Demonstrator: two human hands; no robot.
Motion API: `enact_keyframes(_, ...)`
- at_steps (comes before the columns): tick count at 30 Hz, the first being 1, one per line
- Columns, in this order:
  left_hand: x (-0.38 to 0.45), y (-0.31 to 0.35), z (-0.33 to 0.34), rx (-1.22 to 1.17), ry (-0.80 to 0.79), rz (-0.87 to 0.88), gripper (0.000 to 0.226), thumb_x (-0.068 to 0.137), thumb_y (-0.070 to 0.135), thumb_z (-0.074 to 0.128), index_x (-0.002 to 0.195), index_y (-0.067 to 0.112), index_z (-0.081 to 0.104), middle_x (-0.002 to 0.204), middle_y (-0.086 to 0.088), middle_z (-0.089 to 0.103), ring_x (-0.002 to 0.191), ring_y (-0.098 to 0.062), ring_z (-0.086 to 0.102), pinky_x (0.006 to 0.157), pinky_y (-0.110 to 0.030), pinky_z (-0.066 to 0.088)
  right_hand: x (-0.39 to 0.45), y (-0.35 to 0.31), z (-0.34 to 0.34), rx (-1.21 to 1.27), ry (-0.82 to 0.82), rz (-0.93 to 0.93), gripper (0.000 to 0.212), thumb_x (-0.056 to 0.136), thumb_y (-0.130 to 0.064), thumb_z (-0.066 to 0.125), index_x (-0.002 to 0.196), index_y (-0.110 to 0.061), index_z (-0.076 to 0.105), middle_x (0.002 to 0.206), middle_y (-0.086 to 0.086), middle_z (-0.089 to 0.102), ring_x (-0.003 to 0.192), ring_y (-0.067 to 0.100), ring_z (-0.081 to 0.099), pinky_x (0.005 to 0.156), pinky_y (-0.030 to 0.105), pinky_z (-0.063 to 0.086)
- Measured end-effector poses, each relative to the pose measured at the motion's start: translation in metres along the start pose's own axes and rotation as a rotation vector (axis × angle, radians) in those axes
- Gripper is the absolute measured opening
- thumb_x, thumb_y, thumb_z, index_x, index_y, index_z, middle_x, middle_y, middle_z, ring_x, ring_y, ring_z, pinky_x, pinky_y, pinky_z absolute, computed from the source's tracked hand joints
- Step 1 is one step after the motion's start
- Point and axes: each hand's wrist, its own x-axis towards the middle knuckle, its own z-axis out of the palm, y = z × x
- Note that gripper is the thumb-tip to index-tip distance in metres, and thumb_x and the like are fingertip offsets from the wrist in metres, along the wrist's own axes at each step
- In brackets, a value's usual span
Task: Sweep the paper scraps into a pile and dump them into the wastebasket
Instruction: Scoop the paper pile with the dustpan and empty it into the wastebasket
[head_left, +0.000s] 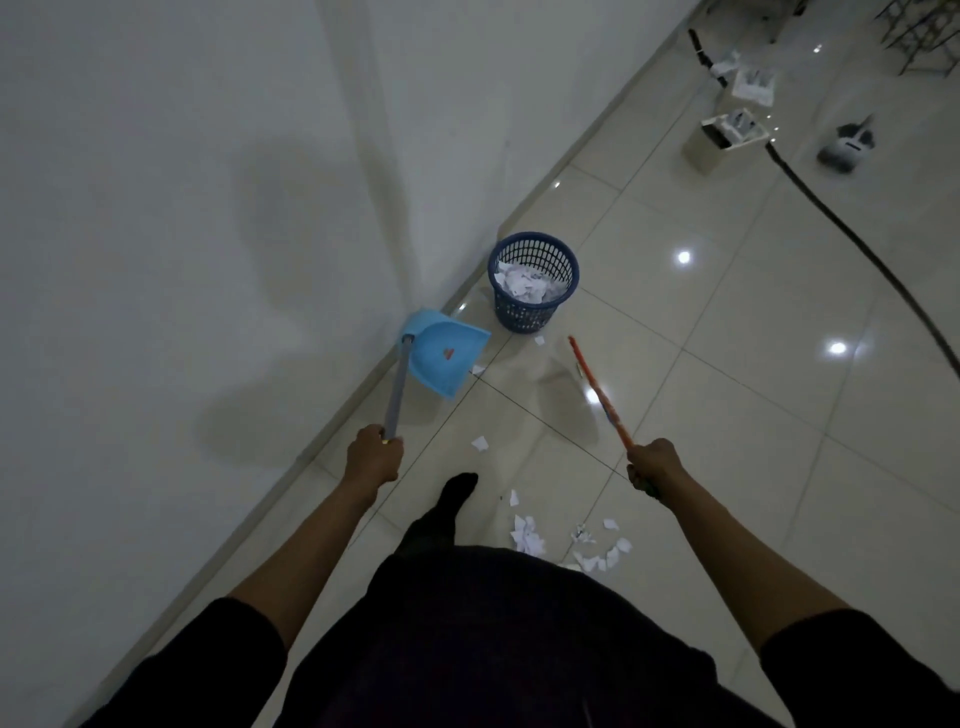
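L hand (375, 453): fingers curled round grey handle of blue dustpan (447, 353), pan held by the wall.
R hand (653, 462): fingers wrapped on red broom stick (600, 392).
Wastebasket (533, 281): on floor (727, 389) nr wall edge, paper inside.
Scraps (529, 535): loose on floor by person's feet.

The scene is dim and bluish, with small ceiling-light glints on the glossy floor tiles (727, 322) at right. Soft shadows fall on the wall (156, 208) at left; wide-angle bending and slight blur show toward the edges.
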Motion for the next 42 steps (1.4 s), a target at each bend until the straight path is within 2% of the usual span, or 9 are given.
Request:
enact_keyframes(4,0.042,-0.007,0.013,-0.088,-0.057,-0.175,0.038,0.086,0.015,0.058,0.115,-0.011,0.059,0.112,-0.030,0.063,0.099,-0.041,0.064,0.074,-0.039,0.054,0.017,-0.012,0.000,-0.020,0.023,0.033,0.019,0.093,-0.004,0.046,0.093,0.010,0.058,0.065,0.018,0.056,0.045,0.021,0.048,0.036,0.019,0.033)
enact_keyframes(6,0.046,0.004,0.011,-0.152,-0.072,-0.251,0.035,0.086,0.006,0.057,0.114,-0.015,0.058,0.106,-0.032,0.064,0.086,-0.036,0.066,0.063,-0.030,0.052,0.025,-0.020,0.000,-0.015,0.027,0.038,0.020,0.092,-0.004,0.046,0.097,0.011,0.058,0.066,0.018,0.056,0.046,0.021,0.049,0.036,0.020,0.034)
enact_keyframes(8,0.046,0.020,0.010,-0.234,-0.097,-0.311,0.022,0.089,-0.004,0.051,0.107,-0.014,0.060,0.078,-0.021,0.063,0.060,-0.022,0.053,0.044,-0.014,0.040,0.037,-0.032,0.000,-0.008,0.029,0.052,0.022,0.092,-0.005,0.045,0.103,0.010,0.056,0.069,0.019,0.056,0.047,0.021,0.049,0.033,0.019,0.033)
enact_keyframes(11,0.055,0.036,0.011,-0.371,-0.102,-0.399,0.015,0.093,-0.005,0.043,0.095,0.000,0.056,0.066,-0.007,0.045,0.049,-0.014,0.035,0.035,-0.008,0.028,0.059,-0.056,0.004,0.027,0.008,0.070,0.021,0.094,-0.007,0.046,0.109,0.007,0.053,0.069,0.018,0.052,0.040,0.018,0.047,0.031,0.016,0.031)
enact_keyframes(15,0.065,0.042,0.009,-0.430,-0.075,-0.438,0.025,0.093,-0.006,0.029,0.078,0.005,0.047,0.065,-0.006,0.037,0.041,-0.009,0.027,0.036,-0.011,0.022,0.073,-0.093,0.016,0.089,-0.033,0.080,0.011,0.096,-0.004,0.044,0.099,0.006,0.046,0.063,0.014,0.045,0.031,0.014,0.039,0.030,0.016,0.029)
enact_keyframes(19,0.078,0.041,0.002,-0.510,-0.073,-0.513,0.027,0.090,-0.007,0.024,0.088,0.000,0.050,0.066,-0.005,0.035,0.049,-0.010,0.024,0.036,-0.012,0.024,0.076,-0.119,0.041,0.029,-0.154,0.096,0.015,0.098,-0.007,0.045,0.090,0.006,0.048,0.063,0.016,0.048,0.044,0.018,0.041,0.030,0.017,0.031)
enact_keyframes(26,0.101,0.037,-0.016,-0.537,-0.062,-0.580,0.035,0.089,-0.006,0.022,0.109,-0.008,0.051,0.066,-0.005,0.035,0.051,-0.010,0.022,0.035,-0.010,0.027,0.061,-0.140,0.082,-0.265,-0.243,0.078,0.017,0.093,-0.006,0.045,0.097,0.008,0.053,0.070,0.019,0.058,0.047,0.023,0.050,0.042,0.025,0.039)
enact_keyframes(33,0.112,0.056,-0.025,-0.624,-0.083,-0.581,0.024,0.098,0.007,0.032,0.087,-0.001,0.051,0.065,-0.006,0.037,0.049,-0.008,0.026,0.036,-0.010,0.031,0.035,-0.174,0.078,-0.165,-0.230,0.104,0.022,0.093,-0.008,0.040,0.089,0.006,0.057,0.067,0.016,0.057,0.046,0.019,0.047,0.045,0.027,0.035)
enact_keyframes(42,0.134,0.054,-0.033,-0.684,-0.093,-0.647,0.036,0.088,-0.002,0.021,0.112,-0.002,0.048,0.063,-0.005,0.035,0.034,-0.005,0.027,0.034,-0.012,0.029,0.053,-0.248,0.128,-0.253,-0.228,-0.074,0.016,0.093,-0.008,0.043,0.099,0.003,0.054,0.075,0.017,0.058,0.047,0.019,0.050,0.039,0.023,0.037)
